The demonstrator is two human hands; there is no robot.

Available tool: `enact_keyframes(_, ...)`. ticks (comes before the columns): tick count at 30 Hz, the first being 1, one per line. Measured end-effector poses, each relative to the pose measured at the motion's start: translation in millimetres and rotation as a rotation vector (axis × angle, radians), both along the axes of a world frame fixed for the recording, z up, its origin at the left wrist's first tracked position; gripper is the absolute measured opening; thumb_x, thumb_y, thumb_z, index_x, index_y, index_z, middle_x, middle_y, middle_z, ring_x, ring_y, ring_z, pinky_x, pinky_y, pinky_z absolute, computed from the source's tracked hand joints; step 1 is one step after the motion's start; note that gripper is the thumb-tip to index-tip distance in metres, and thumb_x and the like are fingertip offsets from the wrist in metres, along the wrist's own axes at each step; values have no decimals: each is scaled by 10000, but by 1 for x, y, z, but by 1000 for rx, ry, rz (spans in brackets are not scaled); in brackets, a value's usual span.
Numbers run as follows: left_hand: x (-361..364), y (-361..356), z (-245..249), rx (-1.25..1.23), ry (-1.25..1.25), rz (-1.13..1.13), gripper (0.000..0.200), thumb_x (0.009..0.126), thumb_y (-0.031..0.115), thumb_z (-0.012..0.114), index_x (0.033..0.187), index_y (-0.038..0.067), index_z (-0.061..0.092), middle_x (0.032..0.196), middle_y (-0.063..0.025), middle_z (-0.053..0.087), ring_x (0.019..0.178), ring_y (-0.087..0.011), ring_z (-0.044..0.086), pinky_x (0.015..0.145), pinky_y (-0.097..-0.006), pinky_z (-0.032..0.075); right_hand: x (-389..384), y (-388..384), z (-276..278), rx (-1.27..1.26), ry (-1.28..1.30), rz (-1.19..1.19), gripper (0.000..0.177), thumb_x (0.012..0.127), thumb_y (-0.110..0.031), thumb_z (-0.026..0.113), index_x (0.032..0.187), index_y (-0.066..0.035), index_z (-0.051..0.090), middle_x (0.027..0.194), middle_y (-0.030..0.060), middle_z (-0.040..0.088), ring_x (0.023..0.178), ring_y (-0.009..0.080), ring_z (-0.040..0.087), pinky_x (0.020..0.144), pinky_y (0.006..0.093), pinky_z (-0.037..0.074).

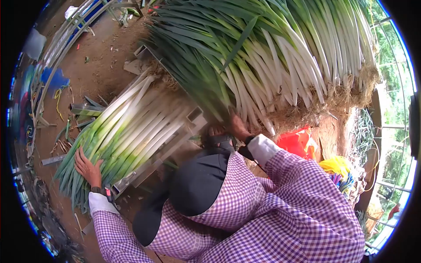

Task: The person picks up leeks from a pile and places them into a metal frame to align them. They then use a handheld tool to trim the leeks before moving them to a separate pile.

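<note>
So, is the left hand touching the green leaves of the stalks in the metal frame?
Touching. The head view shows it: the left hand lies on the green leaves, with no gap visible between them.

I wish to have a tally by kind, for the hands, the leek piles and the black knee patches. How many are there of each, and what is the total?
Hands: 2 (left hand, right hand)
Leek piles: 2 (smaller pile, larger pile)
Black knee patches: 2 (upper patch, lower patch)
Total: 6
</note>
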State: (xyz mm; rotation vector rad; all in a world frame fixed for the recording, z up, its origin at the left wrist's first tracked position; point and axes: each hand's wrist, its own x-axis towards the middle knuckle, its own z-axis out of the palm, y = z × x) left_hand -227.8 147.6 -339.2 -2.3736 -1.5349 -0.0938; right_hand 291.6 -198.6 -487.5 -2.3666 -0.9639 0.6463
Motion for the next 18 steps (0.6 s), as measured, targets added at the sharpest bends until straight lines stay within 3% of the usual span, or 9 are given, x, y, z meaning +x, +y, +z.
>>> enact_keyframes(2, 2, 1, 3, -9, 3, 8, 1138, 670, 291, 917, 1585, 161, 252, 1601, -82, 312, 1487, -304, 291, 1202, -524, 215, -4, 20, -25, 112, -43, -140, 715, 843, -253, 703, 1423, 30, 394, 1135, 322, 625, 1079, 508, 613, 911, 569, 488)
enact_keyframes(5, 4, 1, 4, -14, 7, 7, 1126, 674, 277, 911, 1582, 151, 257, 1602, -86, 316, 1480, -311, 301, 1196, -519, 224, 9, 37, -56, 109, -172, -255, 582, 854, -240, 691, 1321, 29, 473, 1090, 307, 619, 1082, 494, 607, 907, 566, 488)
enact_keyframes(8, 6, -1, 6, -21, 3, -13, 1112, 683, 264, 904, 1582, 145, 259, 1601, -89, 321, 1478, -316, 305, 1194, -519, 225, 18, 40, -55, -214, -195, -138, 482, 859, -226, 685, 1233, 34, 528, 1088, 296, 619, 1111, 470, 600, 915, 559, 486)
enact_keyframes(11, 6, -1, 5, -21, 1, -29, 1101, 692, 253, 898, 1581, 140, 260, 1601, -92, 324, 1476, -321, 311, 1193, -519, 225, 21, 47, -37, -165, -42, -329, 440, 841, -238, 711, 1176, 14, 578, 1131, 273, 626, 1135, 435, 610, 908, 521, 506)
enact_keyframes(13, 3, -1, 5, -14, 6, -32, 1095, 697, 251, 895, 1582, 138, 260, 1601, -94, 324, 1476, -322, 313, 1193, -518, 225, 18, 46, -35, -31, -166, -367, 420, 814, -244, 736, 1135, -4, 612, 1108, 257, 652, 1089, 430, 639, 883, 501, 525)
enact_keyframes(15, 3, 0, 4, -6, 7, -34, 1089, 703, 253, 891, 1583, 137, 260, 1602, -95, 323, 1476, -321, 313, 1192, -516, 226, 23, 44, -37, -24, -168, -312, 425, 783, -252, 763, 1115, -18, 640, 1079, 244, 677, 1040, 423, 665, 860, 486, 540)
enact_keyframes(18, 3, 0, 3, 3, 27, -22, 1076, 718, 270, 881, 1587, 142, 258, 1602, -96, 322, 1479, -320, 307, 1189, -522, 230, 62, 31, -108, -82, -21, -94, 471, 733, -263, 796, 1116, -20, 669, 1022, 233, 708, 962, 404, 694, 827, 474, 553)
